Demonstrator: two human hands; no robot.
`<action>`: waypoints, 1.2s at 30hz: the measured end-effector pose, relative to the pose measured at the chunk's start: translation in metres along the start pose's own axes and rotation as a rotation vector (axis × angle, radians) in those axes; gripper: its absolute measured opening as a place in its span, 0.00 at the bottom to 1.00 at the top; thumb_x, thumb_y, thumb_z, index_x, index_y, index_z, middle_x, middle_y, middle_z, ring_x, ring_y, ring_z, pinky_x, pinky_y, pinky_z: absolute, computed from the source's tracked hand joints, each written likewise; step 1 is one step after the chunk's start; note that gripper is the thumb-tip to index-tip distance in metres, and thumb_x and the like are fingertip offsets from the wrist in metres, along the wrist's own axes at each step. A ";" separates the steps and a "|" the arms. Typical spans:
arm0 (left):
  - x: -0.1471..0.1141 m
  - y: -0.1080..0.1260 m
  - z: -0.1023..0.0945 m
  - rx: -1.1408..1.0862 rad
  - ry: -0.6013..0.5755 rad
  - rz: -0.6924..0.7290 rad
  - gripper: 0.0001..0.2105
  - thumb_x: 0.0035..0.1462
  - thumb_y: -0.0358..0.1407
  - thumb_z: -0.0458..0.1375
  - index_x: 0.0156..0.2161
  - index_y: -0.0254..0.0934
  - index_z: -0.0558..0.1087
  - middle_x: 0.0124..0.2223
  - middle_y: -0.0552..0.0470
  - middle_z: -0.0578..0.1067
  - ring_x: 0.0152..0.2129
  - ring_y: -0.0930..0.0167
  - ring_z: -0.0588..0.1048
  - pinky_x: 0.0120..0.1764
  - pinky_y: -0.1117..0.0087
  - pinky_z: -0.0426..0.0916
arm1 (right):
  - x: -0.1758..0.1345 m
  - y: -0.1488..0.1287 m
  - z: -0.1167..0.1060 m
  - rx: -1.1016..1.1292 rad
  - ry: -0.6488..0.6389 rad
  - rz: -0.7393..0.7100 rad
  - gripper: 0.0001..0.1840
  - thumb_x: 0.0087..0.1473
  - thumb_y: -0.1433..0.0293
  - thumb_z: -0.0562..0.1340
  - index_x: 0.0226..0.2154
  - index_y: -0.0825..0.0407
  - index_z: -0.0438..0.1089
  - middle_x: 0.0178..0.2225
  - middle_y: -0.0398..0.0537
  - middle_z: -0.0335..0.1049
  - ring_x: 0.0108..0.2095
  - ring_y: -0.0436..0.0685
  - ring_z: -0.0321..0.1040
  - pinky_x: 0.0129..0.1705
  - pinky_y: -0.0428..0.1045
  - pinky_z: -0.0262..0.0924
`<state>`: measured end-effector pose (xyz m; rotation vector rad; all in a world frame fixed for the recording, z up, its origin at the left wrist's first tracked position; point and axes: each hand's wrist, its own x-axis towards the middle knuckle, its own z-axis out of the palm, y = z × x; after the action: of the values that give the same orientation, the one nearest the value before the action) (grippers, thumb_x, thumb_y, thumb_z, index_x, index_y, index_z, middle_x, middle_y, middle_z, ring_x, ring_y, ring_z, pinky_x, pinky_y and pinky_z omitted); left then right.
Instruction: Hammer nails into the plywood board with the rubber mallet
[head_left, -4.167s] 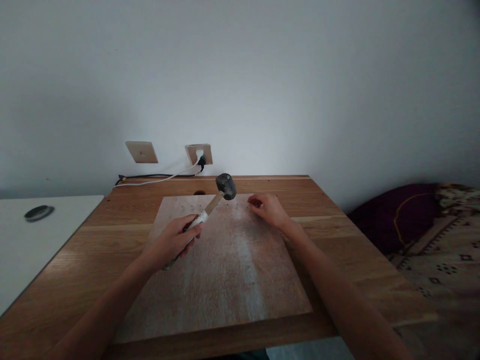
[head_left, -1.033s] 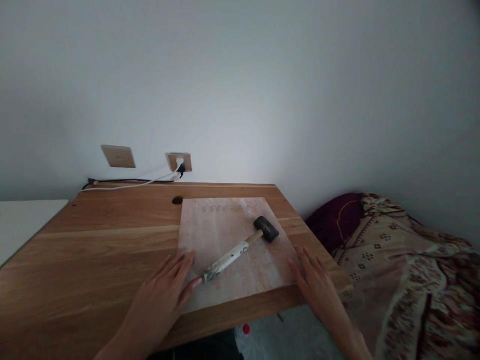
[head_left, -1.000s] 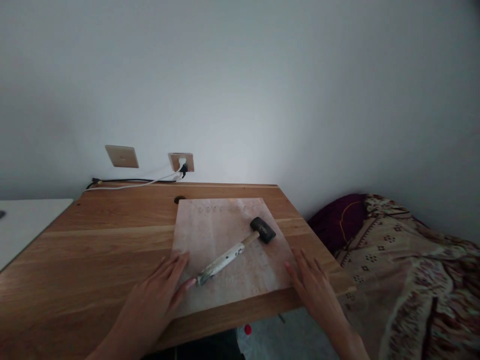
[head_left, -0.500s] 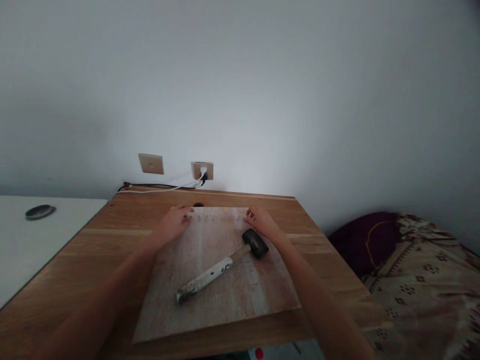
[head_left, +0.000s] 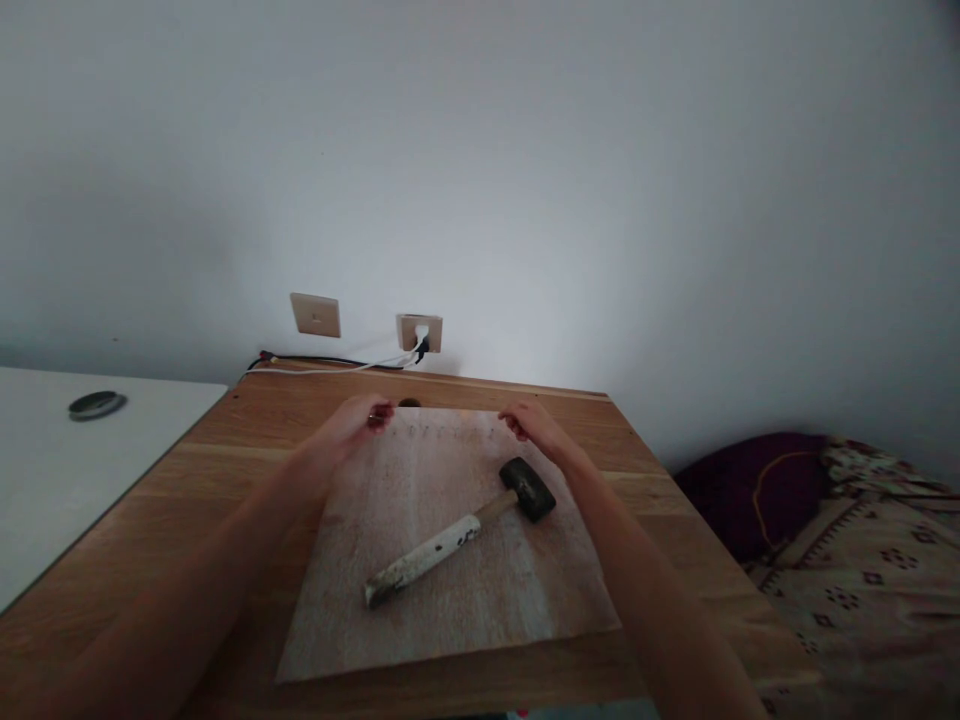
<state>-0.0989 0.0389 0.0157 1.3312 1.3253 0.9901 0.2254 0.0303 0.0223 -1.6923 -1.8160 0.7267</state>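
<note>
A thin wooden board [head_left: 450, 610] lies flat on the wooden table. On it rests a black-headed mallet [head_left: 450, 540], its white, paint-chipped handle pointing toward the near left. Several tiny upright pieces, perhaps nails, stand in a row near the board's far edge. At the far left corner is my left hand [head_left: 358, 422], fingers curled, with a small shiny bit at the fingertips that I cannot make out. My right hand [head_left: 534, 424] is at the far right corner, its fingers curled in; whatever they hold, if anything, is hidden.
The wooden table [head_left: 225, 480] meets the wall, where a switch plate [head_left: 316, 315] and a socket [head_left: 409, 330] with plugged-in cables [head_left: 330, 368] sit. A white surface [head_left: 90, 480] with a round grey object [head_left: 97, 405] adjoins on the left. Patterned fabric [head_left: 862, 570] lies on the right.
Both hands have shifted slightly outward and up from the row of small pieces, and their fingers are more curled. The mallet and board stay put; the view has turned slightly left.
</note>
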 end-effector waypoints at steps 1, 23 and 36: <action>-0.001 -0.001 0.003 0.114 -0.034 0.011 0.11 0.52 0.42 0.58 0.29 0.35 0.74 0.26 0.50 0.74 0.25 0.69 0.73 0.32 0.69 0.67 | 0.002 -0.004 0.004 -0.072 -0.037 0.002 0.15 0.55 0.62 0.63 0.22 0.52 0.70 0.22 0.50 0.72 0.31 0.59 0.73 0.35 0.50 0.65; 0.004 0.005 0.035 0.570 -0.230 0.126 0.13 0.56 0.43 0.56 0.25 0.37 0.71 0.27 0.46 0.76 0.26 0.66 0.74 0.29 0.69 0.63 | 0.006 -0.036 0.038 -0.440 -0.205 -0.041 0.14 0.58 0.64 0.63 0.25 0.55 0.74 0.35 0.64 0.79 0.42 0.66 0.76 0.47 0.52 0.64; 0.012 0.011 0.048 0.730 -0.059 0.293 0.18 0.63 0.40 0.50 0.25 0.36 0.74 0.30 0.45 0.78 0.31 0.65 0.76 0.37 0.68 0.67 | 0.012 -0.041 0.016 0.254 -0.192 0.067 0.25 0.66 0.57 0.48 0.26 0.52 0.67 0.21 0.46 0.66 0.21 0.51 0.61 0.24 0.44 0.55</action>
<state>-0.0494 0.0474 0.0159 2.1334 1.5428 0.6550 0.1844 0.0393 0.0408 -1.5655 -1.7119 1.1322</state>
